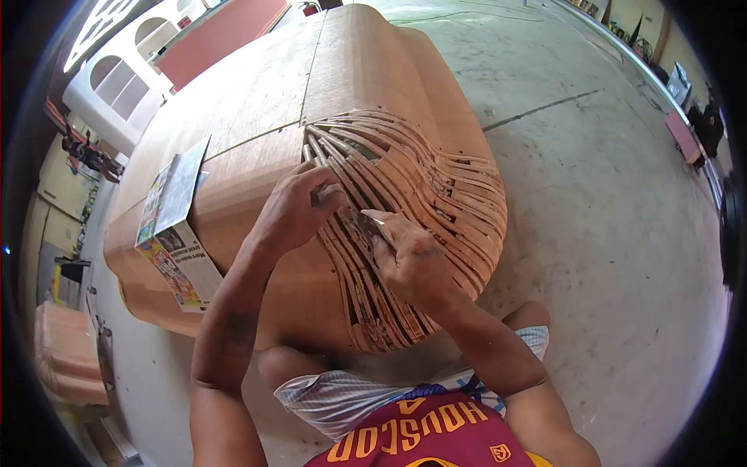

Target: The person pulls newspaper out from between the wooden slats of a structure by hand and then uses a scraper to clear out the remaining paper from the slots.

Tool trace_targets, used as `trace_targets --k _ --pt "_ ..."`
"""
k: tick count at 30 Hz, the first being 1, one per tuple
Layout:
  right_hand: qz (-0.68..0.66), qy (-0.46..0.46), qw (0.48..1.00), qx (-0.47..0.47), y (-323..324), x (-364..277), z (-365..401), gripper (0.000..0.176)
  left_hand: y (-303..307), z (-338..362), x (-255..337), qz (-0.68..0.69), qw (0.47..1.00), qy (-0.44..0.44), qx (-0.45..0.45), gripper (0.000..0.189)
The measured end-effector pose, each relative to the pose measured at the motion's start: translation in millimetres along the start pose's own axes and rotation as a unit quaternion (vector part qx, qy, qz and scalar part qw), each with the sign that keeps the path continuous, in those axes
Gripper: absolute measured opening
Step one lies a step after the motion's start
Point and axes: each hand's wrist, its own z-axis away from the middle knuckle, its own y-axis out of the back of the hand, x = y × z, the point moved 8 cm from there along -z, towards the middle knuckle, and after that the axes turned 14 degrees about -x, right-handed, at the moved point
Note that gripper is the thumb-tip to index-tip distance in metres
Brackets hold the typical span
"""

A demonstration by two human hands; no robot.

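Observation:
A large curved wooden form fills the space in front of me. Its near right corner is built of bent wooden strips with dark gaps between them. My left hand is closed at the left edge of these strips, its fingertips curled down; what they grip is hidden. Just to the right, my right hand is closed in a pinch over the strips. A small pale, pointed bit shows at its fingers, too small to name. Between the hands lies a dark, rough patch of the strips.
A folded newspaper lies on the wooden form at the left. A smaller wooden piece stands at the far left. White arched shelving and a reddish panel are behind. Concrete floor stretches to the right.

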Motion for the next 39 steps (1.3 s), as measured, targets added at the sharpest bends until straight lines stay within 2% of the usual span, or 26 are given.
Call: trace_targets --k 2,5,9,10,13,15,18,19,21,22,28,30,32,35,39 --pt "0.015 -0.015 1.0 -0.019 -4 -3 -3 0.04 6 2 2 0.0 0.999 -0.045 -0.013 0.027" --pt "0.05 -0.024 0.998 -0.037 -9 -8 -10 0.042 20 2 1 0.017 0.998 -0.012 -0.062 0.025" --pt "0.105 -0.05 0.991 -0.059 -13 -14 -17 0.041 21 -13 -1 0.028 0.989 -0.101 -0.1 0.024" --pt "0.106 -0.054 0.991 -0.067 -15 -14 -19 0.041 18 -18 -5 -0.008 0.988 -0.122 -0.092 0.021" --pt "0.108 -0.072 0.987 -0.09 -13 -17 -24 0.039 16 -21 -6 -0.004 0.989 -0.091 -0.117 0.018" --pt "0.109 -0.09 0.984 -0.11 -6 -24 -26 0.038 15 -18 -3 -0.006 0.989 -0.102 -0.11 0.017" --pt "0.126 -0.017 0.99 -0.058 11 -51 -22 0.036 16 -20 -9 -0.01 0.987 -0.132 -0.085 0.018" --pt "0.139 -0.026 0.987 -0.071 8 -51 -23 0.036 13 -21 -12 -0.009 0.986 -0.144 -0.081 0.019" --pt "0.164 -0.042 0.981 -0.093 0 -48 -29 0.036 15 -23 -14 -0.011 0.988 -0.124 -0.089 0.018" --pt "0.134 -0.091 0.981 -0.109 -14 -27 -33 0.036 15 -24 -15 -0.012 0.989 -0.104 -0.102 0.018" --pt "0.175 -0.048 0.98 -0.076 3 -48 -33 0.031 16 -32 -13 -0.012 0.991 -0.046 -0.128 0.019" --pt "0.141 -0.052 0.986 -0.074 12 -66 -29 0.033 13 -33 -18 0.008 0.99 -0.017 -0.142 0.02" --pt "0.157 -0.035 0.986 -0.053 7 -65 -30 0.031 13 -35 -19 0.008 0.989 -0.022 -0.149 0.021" --pt "0.179 -0.108 0.975 -0.078 -15 -31 -37 0.031 12 -40 -19 0.018 0.988 -0.029 -0.151 0.022" --pt "0.17 -0.089 0.979 -0.063 -18 -31 -33 0.032 27 -30 -18 0.039 0.989 -0.046 -0.137 0.026"
